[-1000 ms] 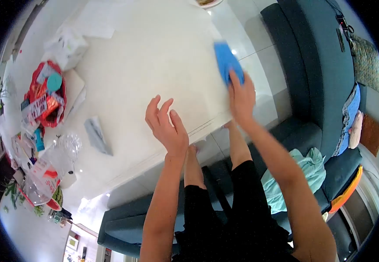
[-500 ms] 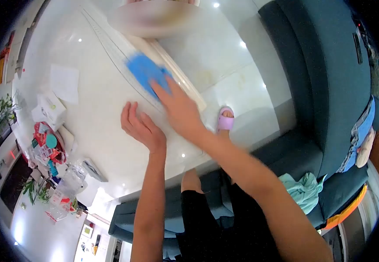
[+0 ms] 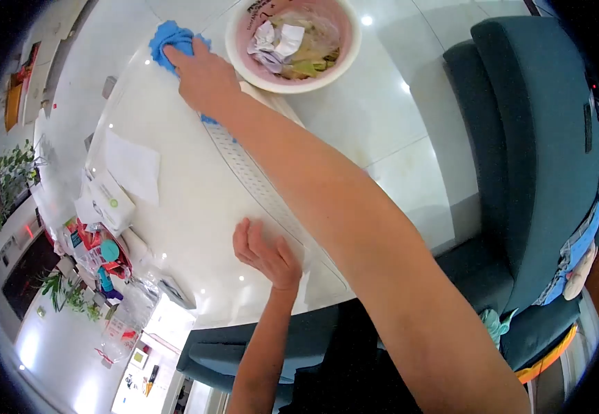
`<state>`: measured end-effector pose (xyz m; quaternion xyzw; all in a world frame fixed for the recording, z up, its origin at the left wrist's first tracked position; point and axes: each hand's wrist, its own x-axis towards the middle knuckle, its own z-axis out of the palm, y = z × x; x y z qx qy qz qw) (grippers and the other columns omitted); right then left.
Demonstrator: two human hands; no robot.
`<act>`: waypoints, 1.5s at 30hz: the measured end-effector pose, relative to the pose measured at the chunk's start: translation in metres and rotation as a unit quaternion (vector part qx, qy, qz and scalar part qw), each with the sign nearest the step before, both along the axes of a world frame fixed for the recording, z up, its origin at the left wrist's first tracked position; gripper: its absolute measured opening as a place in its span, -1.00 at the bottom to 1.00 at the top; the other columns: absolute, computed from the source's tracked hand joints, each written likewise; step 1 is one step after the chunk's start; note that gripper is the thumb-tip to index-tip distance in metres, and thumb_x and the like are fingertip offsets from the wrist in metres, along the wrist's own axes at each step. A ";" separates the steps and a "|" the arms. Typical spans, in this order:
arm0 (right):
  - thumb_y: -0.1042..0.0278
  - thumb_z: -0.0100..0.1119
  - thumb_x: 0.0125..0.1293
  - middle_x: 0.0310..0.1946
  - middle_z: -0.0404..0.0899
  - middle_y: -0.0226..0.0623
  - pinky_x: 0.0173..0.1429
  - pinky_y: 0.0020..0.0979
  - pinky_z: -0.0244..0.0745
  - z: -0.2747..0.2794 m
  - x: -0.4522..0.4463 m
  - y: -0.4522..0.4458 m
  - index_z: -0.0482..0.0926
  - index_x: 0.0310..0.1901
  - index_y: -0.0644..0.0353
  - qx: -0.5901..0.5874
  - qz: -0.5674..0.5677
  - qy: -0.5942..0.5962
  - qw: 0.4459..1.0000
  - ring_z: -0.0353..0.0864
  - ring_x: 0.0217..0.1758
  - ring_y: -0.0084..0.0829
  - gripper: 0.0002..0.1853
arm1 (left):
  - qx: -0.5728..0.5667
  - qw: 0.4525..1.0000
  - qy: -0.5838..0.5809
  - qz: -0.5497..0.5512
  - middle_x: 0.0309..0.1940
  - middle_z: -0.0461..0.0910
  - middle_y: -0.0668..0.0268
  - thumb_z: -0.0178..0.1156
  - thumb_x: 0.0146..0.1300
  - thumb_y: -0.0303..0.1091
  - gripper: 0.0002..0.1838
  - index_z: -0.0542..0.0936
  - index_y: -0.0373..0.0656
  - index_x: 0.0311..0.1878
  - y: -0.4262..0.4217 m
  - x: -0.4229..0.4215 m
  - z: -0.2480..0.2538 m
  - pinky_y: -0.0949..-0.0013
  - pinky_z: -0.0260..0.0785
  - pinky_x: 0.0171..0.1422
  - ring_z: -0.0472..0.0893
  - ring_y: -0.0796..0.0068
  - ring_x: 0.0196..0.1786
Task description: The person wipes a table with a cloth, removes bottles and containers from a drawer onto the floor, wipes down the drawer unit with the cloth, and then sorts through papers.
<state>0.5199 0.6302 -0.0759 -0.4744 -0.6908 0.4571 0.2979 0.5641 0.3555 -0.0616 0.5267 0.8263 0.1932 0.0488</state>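
Observation:
My right hand (image 3: 205,81) reaches to the far edge of a white table (image 3: 175,228), fingers closed on a bunched blue cloth (image 3: 173,43). A bit of blue also shows under the wrist. Nearer to me, my left hand (image 3: 265,252) hovers over or rests on the tabletop; I cannot tell which. Its fingers are loosely bent and apart, with nothing in them. Just beyond the table's edge, beside the right forearm, stands a round pink bin (image 3: 292,87) with crumpled paper and other waste inside. A dotted band (image 3: 244,165) runs along the tabletop beneath the right arm.
On the table's left lie a white paper sheet (image 3: 134,169), a tissue pack (image 3: 112,201), a red bag of small items (image 3: 92,238) and a clear plastic container (image 3: 134,303). A dark teal sofa (image 3: 541,138) stands to the right, over tiled floor (image 3: 396,124).
My right hand has carried the blue cloth forward and left to the table's far edge. The view has shifted, so the bin shows fully and the pink slipper is out of sight.

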 end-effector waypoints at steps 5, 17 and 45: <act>0.67 -0.07 0.08 0.32 0.15 0.11 0.18 -0.17 0.40 -0.009 0.062 -0.091 0.32 0.26 -0.08 0.041 -0.007 -0.004 0.999 0.38 0.22 0.03 -0.34 | -0.018 1.000 -0.024 -0.001 0.18 0.26 0.03 -0.15 0.40 -0.08 -0.55 0.33 -0.25 0.14 -0.003 0.002 0.003 0.01 0.00 0.31 0.22 0.03 0.24; 0.48 -0.15 0.24 0.13 0.38 0.09 0.12 -0.14 0.38 0.010 -0.052 0.073 0.46 -0.02 0.20 0.033 0.082 -0.160 0.983 0.41 0.10 -0.01 -0.71 | -0.036 0.995 -0.089 0.004 0.20 0.25 0.02 -0.07 0.31 -0.19 -0.57 0.37 -0.29 0.12 -0.010 0.005 0.009 -0.02 0.00 0.32 0.18 -0.04 0.26; 0.15 0.18 0.11 0.32 0.27 -0.60 0.46 -0.10 -0.06 0.031 0.199 -0.279 0.52 0.09 -0.29 0.230 0.604 -0.229 0.728 0.09 0.44 -0.27 -0.56 | 0.331 0.837 -0.302 0.314 -0.17 0.48 0.00 0.04 0.24 -0.48 -0.86 0.35 -0.24 -0.43 -0.141 0.066 0.042 0.35 0.29 -0.21 0.45 0.26 -0.24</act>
